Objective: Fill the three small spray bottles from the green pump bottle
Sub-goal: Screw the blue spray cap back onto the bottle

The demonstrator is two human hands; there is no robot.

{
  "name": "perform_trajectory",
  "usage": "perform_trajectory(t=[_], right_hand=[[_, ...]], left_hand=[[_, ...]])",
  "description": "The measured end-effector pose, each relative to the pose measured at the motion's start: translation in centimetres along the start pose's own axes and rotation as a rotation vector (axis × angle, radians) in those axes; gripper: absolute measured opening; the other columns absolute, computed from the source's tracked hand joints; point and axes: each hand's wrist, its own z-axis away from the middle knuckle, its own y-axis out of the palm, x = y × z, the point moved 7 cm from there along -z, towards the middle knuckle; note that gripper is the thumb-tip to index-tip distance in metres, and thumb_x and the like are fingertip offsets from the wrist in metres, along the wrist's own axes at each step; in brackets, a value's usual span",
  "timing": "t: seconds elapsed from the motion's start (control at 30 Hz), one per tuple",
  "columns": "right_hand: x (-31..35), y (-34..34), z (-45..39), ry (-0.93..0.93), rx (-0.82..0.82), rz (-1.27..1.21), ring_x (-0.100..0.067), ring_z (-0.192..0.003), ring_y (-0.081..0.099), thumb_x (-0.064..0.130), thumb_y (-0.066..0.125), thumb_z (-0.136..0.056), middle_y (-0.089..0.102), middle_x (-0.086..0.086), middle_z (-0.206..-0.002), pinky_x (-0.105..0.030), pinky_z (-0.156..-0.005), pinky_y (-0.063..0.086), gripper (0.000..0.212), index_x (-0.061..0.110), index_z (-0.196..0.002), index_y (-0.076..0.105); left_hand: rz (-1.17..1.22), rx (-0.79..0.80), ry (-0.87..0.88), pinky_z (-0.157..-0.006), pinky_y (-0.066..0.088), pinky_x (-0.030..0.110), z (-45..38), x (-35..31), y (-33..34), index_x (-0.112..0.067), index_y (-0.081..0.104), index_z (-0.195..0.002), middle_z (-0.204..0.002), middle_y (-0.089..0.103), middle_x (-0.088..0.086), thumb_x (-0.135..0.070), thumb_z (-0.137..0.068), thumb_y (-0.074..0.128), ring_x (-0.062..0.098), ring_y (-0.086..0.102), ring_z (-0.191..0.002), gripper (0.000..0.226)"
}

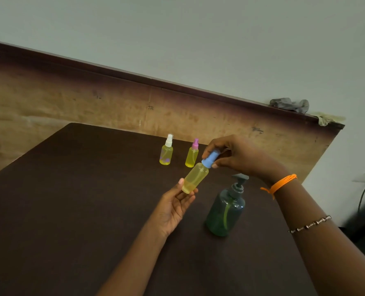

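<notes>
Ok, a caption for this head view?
Left hand holds yellow blue-capped spray bottle; right hand grips its cap.

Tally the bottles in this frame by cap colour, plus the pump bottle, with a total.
White-capped spray bottle: 1
Pink-capped spray bottle: 1
Blue-capped spray bottle: 1, held in both hands
Green pump bottle: 1
Total: 4 bottles
</notes>
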Motion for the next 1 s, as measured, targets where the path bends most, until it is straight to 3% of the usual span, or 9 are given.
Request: perform_trajectory(t=[0.1,0.23,0.43,0.5,0.6,0.67,0.77,0.83,1.0], right_hand=[[-0.2,0.0,-0.4,0.059,-0.025,0.104,-0.011,-0.074,0.061,0.018,0.074,-0.08,0.068,-0.004,-0.083,-0.026,-0.068,0.05,0.013,0.008,-0.087,0.07],[-0.6,0.3,-0.7,0.164,-0.04,0.274,-0.016,-0.052,0.042,0.046,0.059,-0.086,0.059,-0.019,-0.063,-0.03,-0.056,0.038,0.048,0.001,-0.071,0.061],[0.6,-0.3,-0.4,0.073,0.08,0.168,-0.013,-0.081,0.061,0.011,0.075,-0.078,0.066,0.001,-0.093,-0.03,-0.073,0.051,0.023,0.017,-0.097,0.063],[0.3,0.2,-0.9,0.137,0.065,0.201,-0.013,-0.064,0.06,0.021,0.069,-0.085,0.065,-0.002,-0.075,-0.032,-0.066,0.048,0.011,0.012,-0.084,0.062],[-0.5,0.5,-1.4,0.242,-0.016,0.283,-0.016,-0.048,0.046,0.054,0.057,-0.084,0.053,-0.007,-0.053,-0.034,-0.058,0.043,0.05,0.009,-0.062,0.055],[-0.6,0.2,-1.2,0.26,-0.029,0.221,-0.018,-0.052,0.049,0.059,0.058,-0.077,0.056,-0.009,-0.062,-0.033,-0.057,0.045,0.052,0.008,-0.069,0.059],[0.1,0.2,-0.8,0.172,0.091,0.038,-0.013,-0.076,0.063,0.019,0.077,-0.077,0.065,0.0,-0.092,-0.021,-0.068,0.053,0.026,0.017,-0.1,0.065],[0.0,0.4,-0.7,0.174,0.125,0.026,-0.012,-0.074,0.065,0.006,0.074,-0.078,0.068,-0.001,-0.088,-0.017,-0.066,0.053,0.019,0.015,-0.094,0.066],[0.0,0.6,-1.0,0.254,-0.014,0.206,-0.007,-0.05,0.051,0.042,0.068,-0.082,0.061,0.001,-0.057,-0.022,-0.054,0.041,0.033,0.012,-0.068,0.065]], left_hand=[[-0.031,0.026,0.046,-0.056,0.056,0.021,-0.2,-0.4,0.1,0.003,0.061,-0.093,-0.077,0.069,0.016,-0.014,-0.087,0.053,0.015,0.07,-0.067,0.02],[-0.088,0.069,0.081,-0.06,0.056,0.02,-0.3,-0.4,0.4,0.003,0.061,-0.097,-0.079,0.071,0.015,-0.016,-0.073,0.058,0.014,0.07,-0.069,0.031],[-0.072,0.085,0.098,-0.061,0.056,0.02,-0.5,-0.8,0.3,0.003,0.061,-0.098,-0.08,0.072,0.015,-0.015,-0.074,0.058,0.014,0.07,-0.07,0.031],[-0.099,0.091,0.109,-0.063,0.056,0.02,-0.5,-0.8,0.3,0.002,0.06,-0.1,-0.083,0.072,0.013,-0.01,-0.077,0.057,0.015,0.071,-0.075,0.026],[-0.118,0.104,0.126,-0.066,0.056,0.02,-0.4,-1.0,0.3,0.001,0.06,-0.103,-0.087,0.072,0.01,-0.007,-0.08,0.056,0.016,0.071,-0.079,0.025],[-0.113,0.105,0.12,-0.064,0.056,0.02,-0.4,-1.1,0.3,0.001,0.06,-0.101,-0.085,0.072,0.013,-0.013,-0.074,0.059,0.015,0.071,-0.076,0.03],[-0.095,0.11,0.099,-0.062,0.056,0.02,-0.2,-1.0,0.4,0.002,0.061,-0.098,-0.082,0.072,0.015,-0.017,-0.073,0.059,0.014,0.07,-0.072,0.032],[-0.101,0.114,0.097,-0.063,0.056,0.02,-0.1,-1.1,0.4,0.003,0.06,-0.1,-0.085,0.071,0.016,-0.016,-0.073,0.059,0.015,0.07,-0.073,0.033],[-0.116,0.114,0.108,-0.063,0.056,0.021,-0.2,-1.3,0.3,0.001,0.059,-0.1,-0.089,0.07,0.015,-0.01,-0.08,0.057,0.016,0.071,-0.076,0.022]])
